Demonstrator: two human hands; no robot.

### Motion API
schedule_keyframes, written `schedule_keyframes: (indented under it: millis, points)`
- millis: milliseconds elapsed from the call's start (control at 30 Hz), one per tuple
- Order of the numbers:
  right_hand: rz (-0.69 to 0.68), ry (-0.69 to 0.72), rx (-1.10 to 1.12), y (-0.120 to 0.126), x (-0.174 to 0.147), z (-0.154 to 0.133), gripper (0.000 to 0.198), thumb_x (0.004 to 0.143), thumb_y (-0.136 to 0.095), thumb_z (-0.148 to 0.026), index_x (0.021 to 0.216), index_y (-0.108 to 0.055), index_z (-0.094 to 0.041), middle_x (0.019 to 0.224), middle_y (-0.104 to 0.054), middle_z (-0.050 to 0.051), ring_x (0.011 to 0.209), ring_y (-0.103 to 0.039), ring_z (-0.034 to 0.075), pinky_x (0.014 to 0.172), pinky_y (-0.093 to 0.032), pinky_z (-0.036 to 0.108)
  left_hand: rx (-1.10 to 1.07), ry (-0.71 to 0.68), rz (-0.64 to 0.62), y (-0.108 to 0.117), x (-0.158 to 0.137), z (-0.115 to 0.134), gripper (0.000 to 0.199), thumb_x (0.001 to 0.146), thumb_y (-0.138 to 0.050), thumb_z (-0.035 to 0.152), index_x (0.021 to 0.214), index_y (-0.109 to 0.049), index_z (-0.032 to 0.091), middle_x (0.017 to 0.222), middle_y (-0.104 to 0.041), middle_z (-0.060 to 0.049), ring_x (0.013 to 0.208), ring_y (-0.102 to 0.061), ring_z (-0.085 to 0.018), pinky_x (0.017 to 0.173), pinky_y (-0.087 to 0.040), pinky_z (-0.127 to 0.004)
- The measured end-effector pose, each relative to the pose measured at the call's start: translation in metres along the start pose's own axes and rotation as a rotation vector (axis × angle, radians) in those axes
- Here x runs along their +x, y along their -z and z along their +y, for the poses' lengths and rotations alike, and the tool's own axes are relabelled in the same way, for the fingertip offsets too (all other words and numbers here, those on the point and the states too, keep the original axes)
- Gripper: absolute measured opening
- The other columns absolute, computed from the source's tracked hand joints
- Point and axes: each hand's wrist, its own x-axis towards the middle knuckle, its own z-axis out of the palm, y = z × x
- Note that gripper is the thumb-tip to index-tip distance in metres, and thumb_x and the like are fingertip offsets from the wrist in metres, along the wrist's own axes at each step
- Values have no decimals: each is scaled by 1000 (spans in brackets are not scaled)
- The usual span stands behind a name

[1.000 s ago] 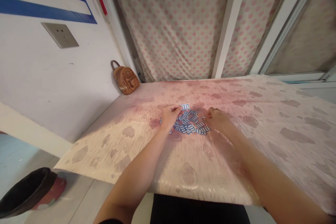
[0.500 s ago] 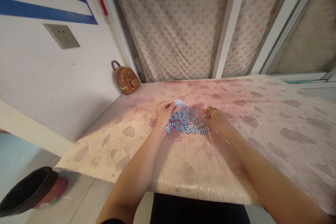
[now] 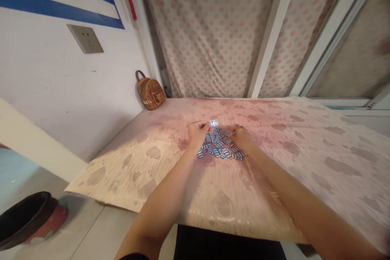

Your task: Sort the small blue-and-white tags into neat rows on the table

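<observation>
Small blue-and-white cards [image 3: 217,142] lie in a loose, overlapping heap on the patterned tablecloth. At the heap's far left edge, my left hand [image 3: 197,133] is closed in a pinch on a few small cards [image 3: 214,123], fanned side by side with their white faces showing. On the heap's right side, my right hand [image 3: 243,137] has its fingers pressed together. A thin pale edge, seemingly one of the cards, shows at its fingertips; the fingers cover most of it. The print on the cards is too small to read.
A small brown backpack [image 3: 151,92] stands at the table's far left corner against the wall. Dotted curtains [image 3: 210,28] hang behind the table. A dark-rimmed bin [image 3: 30,219] is on the floor at the left. The tablecloth [image 3: 222,203] hangs over the near edge.
My right hand has moved left with its fingertips, closer to the middle of the heap and the left hand. The left hand keeps its pinch on the cards. The whole view has shifted slightly.
</observation>
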Motion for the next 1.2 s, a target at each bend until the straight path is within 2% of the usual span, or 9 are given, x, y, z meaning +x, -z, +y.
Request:
schedule_keyframes:
  millis: [133, 200, 267, 367, 467, 567, 733, 867, 1200]
  points:
    - [-30, -9, -12, 1, 8, -4, 8, 80, -66, -18, 86, -63, -16, 85, -69, 9, 80, -66, 20, 66, -41, 26, 102, -67, -26, 0, 2, -6, 20, 84, -62, 28, 78, -77, 16, 71, -75, -4, 67, -69, -17, 59, -49, -23]
    - [-22, -5, -10, 7, 8, -4, 4, 83, -60, -18, 84, -63, -17, 81, -69, 7, 76, -65, 20, 63, -40, 26, 109, -64, -30, -1, 2, -6, 20, 84, -62, 27, 79, -77, 15, 74, -75, -5, 69, -70, -18, 59, -49, -23]
    - [35, 9, 24, 18, 6, -1, 14, 87, -50, -19, 86, -64, -18, 79, -69, 7, 74, -64, 20, 62, -39, 27, 110, -62, -34, -2, 0, -5, 19, 84, -62, 25, 80, -77, 14, 75, -76, -6, 71, -70, -18, 61, -49, -23]
    - [194, 95, 235, 37, 1, 3, 19, 86, -47, -25, 81, -64, -19, 70, -65, 5, 67, -60, 19, 60, -39, 28, 125, -75, -57, -4, -4, -2, 18, 84, -63, 24, 80, -77, 14, 75, -76, -5, 70, -70, -18, 60, -50, -23]
    - [116, 245, 432, 49, -12, 1, 22, 87, -45, -30, 84, -65, -20, 71, -65, 3, 68, -60, 19, 63, -42, 28, 133, -90, -96, -8, -10, 0, 18, 84, -63, 25, 80, -77, 15, 72, -75, -4, 66, -69, -17, 58, -50, -22]
    - [39, 260, 509, 50, -27, -10, 18, 86, -50, -32, 87, -64, -21, 74, -66, 2, 69, -61, 18, 63, -43, 28, 104, -78, -151, -12, -15, -1, 18, 84, -63, 26, 82, -77, 15, 73, -75, -4, 65, -68, -16, 58, -51, -22]
    - [93, 171, 431, 52, -42, -27, 8, 82, -56, -28, 78, -59, -21, 68, -64, 0, 62, -58, 15, 60, -38, 26, 19, -21, -222, -18, -18, -1, 16, 82, -67, 27, 81, -76, 14, 74, -75, -5, 65, -69, -15, 58, -51, -21]
    - [140, 105, 314, 56, -44, -32, 10, 80, -60, -26, 72, -57, -21, 66, -64, 0, 61, -56, 15, 57, -33, 26, -25, 8, -255, -19, -19, -2, 15, 82, -68, 26, 83, -77, 14, 74, -75, -6, 66, -69, -15, 60, -52, -22]
    - [169, 100, 306, 53, -46, -34, 8, 80, -59, -23, 73, -56, -21, 67, -64, 1, 63, -58, 16, 58, -35, 26, -61, -13, -304, -19, -21, -2, 18, 82, -69, 30, 85, -77, 15, 75, -75, -5, 65, -69, -15, 62, -53, -23]
